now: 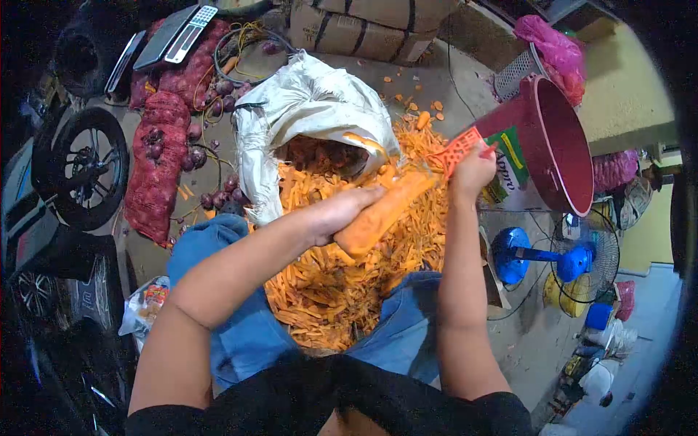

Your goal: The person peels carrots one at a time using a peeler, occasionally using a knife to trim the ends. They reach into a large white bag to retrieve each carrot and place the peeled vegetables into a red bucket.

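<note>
My left hand [342, 211] grips a large orange carrot [385, 211] by its thick end, its tip pointing up and right. My right hand [471, 171] holds an orange-red peeler [455, 151] just above the carrot's tip. Below both hands lies a wide heap of orange carrot peelings [342, 291] on the floor between my knees in blue jeans. An open white sack [305, 109] sits behind the heap, with more carrots showing in its mouth.
A dark red bucket [560, 145] lies tilted at the right. Red mesh bags of onions [156, 167] lie at the left, next to a motorcycle wheel [87, 167]. Cardboard boxes [363, 29] stand at the back; a blue fan [560, 258] sits at the right.
</note>
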Action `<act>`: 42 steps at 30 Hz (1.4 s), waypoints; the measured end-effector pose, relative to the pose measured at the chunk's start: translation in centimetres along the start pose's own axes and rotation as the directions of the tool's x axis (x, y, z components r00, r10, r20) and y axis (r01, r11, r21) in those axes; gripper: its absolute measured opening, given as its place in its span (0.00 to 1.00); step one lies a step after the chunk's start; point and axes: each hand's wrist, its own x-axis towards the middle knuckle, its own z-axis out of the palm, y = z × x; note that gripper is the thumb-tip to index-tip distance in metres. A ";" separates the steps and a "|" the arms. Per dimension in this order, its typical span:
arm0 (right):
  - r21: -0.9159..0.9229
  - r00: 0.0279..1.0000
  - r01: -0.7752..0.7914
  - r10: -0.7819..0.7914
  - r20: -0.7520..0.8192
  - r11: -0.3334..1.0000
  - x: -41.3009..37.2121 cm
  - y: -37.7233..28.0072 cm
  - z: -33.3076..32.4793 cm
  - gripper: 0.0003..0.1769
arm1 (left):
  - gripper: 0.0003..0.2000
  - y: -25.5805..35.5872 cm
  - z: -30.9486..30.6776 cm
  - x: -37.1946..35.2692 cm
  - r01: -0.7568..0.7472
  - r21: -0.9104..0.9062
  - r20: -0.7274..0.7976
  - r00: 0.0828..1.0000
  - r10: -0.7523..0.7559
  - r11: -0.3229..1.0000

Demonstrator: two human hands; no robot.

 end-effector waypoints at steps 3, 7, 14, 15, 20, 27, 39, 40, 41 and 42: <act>0.402 0.985 -0.154 0.106 0.138 0.903 -1.9 -1.4 0.6 0.09 | 0.19 0.1 -1.1 1.1 0.042 -0.129 -0.019 0.999 -0.045 0.991; 0.226 0.920 0.122 -0.195 0.339 0.967 -9.3 -6.9 0.9 0.10 | 0.18 0.7 -1.0 1.5 -0.072 -0.201 -0.073 0.996 0.059 0.977; -0.055 0.978 0.208 -0.207 0.021 0.977 -1.4 -0.7 0.6 0.13 | 0.17 -0.3 -1.2 1.7 -0.004 0.003 0.009 1.000 0.004 1.000; -0.077 0.992 0.112 -0.116 -0.051 0.991 -0.6 -0.9 0.3 0.13 | 0.17 -0.5 -1.1 1.5 -0.016 0.007 0.003 1.000 0.016 1.000; 0.290 0.966 0.071 -0.139 0.219 0.954 -4.6 -5.1 -0.3 0.10 | 0.17 1.0 -1.2 1.5 -0.027 -0.078 -0.124 0.992 0.017 0.997; -0.079 0.946 0.312 -0.301 0.121 0.947 -3.4 -2.2 0.7 0.12 | 0.17 -0.6 -0.7 1.6 -0.167 0.053 -0.013 0.986 0.167 0.985; 0.175 0.916 0.203 -0.250 0.315 0.963 -8.4 -6.3 0.3 0.10 | 0.20 0.4 -1.6 1.5 -0.028 -0.145 0.034 0.999 0.033 0.989; 0.140 0.915 0.216 -0.250 0.317 0.966 -8.6 -6.4 0.3 0.11 | 0.20 0.2 -1.4 1.4 -0.063 -0.092 0.036 0.997 0.067 0.994; 0.145 0.941 0.217 -0.246 0.233 0.965 -7.2 -5.3 0.6 0.12 | 0.19 -0.3 -1.6 1.8 -0.117 0.023 0.082 0.990 0.115 0.993; 0.076 0.956 0.248 -0.257 0.142 0.966 -5.1 -4.1 0.5 0.12 | 0.19 -0.4 -1.5 1.5 -0.115 0.023 0.083 0.990 0.113 0.993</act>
